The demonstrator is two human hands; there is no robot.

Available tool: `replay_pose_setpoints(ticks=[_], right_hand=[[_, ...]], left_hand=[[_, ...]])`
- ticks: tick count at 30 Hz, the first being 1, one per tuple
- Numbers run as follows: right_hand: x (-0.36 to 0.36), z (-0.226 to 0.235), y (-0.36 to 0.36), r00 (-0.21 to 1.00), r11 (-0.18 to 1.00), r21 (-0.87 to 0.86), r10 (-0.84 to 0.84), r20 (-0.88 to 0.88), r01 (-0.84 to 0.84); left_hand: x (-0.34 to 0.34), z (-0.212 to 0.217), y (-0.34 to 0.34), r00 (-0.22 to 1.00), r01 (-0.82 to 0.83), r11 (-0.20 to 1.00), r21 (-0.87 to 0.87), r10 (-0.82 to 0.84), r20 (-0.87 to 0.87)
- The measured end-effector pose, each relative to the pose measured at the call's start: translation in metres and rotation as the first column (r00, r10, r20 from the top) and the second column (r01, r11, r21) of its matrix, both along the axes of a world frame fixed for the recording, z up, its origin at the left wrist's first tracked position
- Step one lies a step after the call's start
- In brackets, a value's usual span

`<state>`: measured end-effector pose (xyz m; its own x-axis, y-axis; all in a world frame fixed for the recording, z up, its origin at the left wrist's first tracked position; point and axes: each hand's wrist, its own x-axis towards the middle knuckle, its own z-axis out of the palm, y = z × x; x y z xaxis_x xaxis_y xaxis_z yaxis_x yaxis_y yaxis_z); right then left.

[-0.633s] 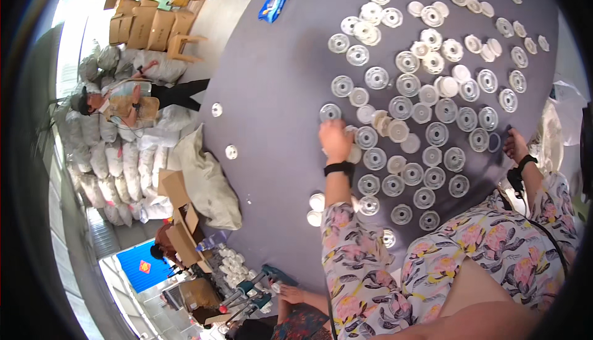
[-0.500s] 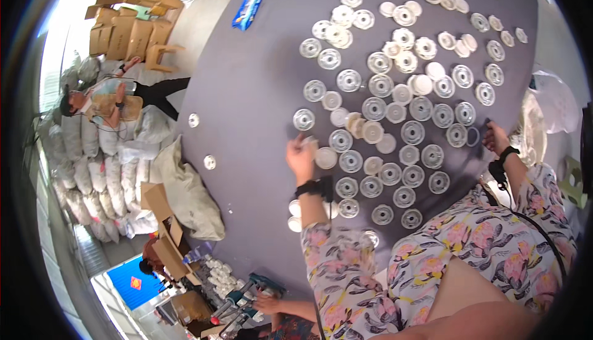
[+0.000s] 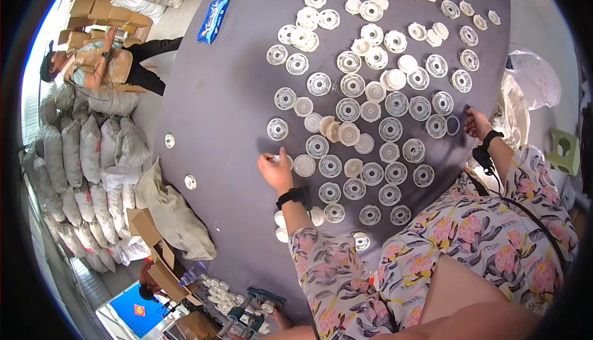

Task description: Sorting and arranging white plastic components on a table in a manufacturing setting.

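My left hand (image 3: pixel 276 172) is at the left edge of a spread of round plastic lids, its index finger raised and the others curled. A white lid (image 3: pixel 286 160) shows partly behind its fingers, pinched there; the hand covers the rest. Beside it lies a flat white lid (image 3: pixel 304 165), and farther off is a clear ridged lid (image 3: pixel 278 129). At the right side of the table, my right hand (image 3: pixel 478 124) has curled fingers with something small and dark at the tips. Near them lies a thin pale ring (image 3: pixel 453 125), apart from the hand.
The grey table (image 3: pixel 228 105) carries several clear and white lids and a blue packet (image 3: pixel 214 20). Two small white pieces (image 3: pixel 190 182) lie far left. Stacked sacks (image 3: pixel 65 148), cartons (image 3: pixel 99 3) and a standing person (image 3: pixel 102 65) are beyond. A green-handled tool (image 3: pixel 265 297) is at the lower left.
The view has shifted, moving the tabletop leftward in the picture. My left hand has drawn slightly nearer with the white lid. My right hand stays by the ring. The standing person's arm has moved.
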<state>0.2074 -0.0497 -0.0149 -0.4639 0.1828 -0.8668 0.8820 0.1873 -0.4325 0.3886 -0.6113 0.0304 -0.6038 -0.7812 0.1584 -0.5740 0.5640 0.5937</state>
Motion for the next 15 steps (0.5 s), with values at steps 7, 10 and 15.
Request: replay_pose_setpoints(ticks=[7,10,15], right_hand=[[-0.001,0.002,0.002,1.000,1.000,0.018,-0.005,0.002,0.005],[0.002,0.004,0.003,1.000,1.000,0.015,-0.024,0.012,0.024],[0.003,0.013,0.002,0.998,0.999,0.026,-0.032,0.056,0.030]], left_hand=[[-0.053,0.009,-0.015,0.988,0.110,0.992,-0.066,-0.116,-0.103],[-0.073,0.008,-0.018,0.979,0.197,0.978,-0.069,-0.193,0.059],[-0.067,-0.007,-0.018,0.956,0.290,0.942,-0.169,-0.295,-0.006]])
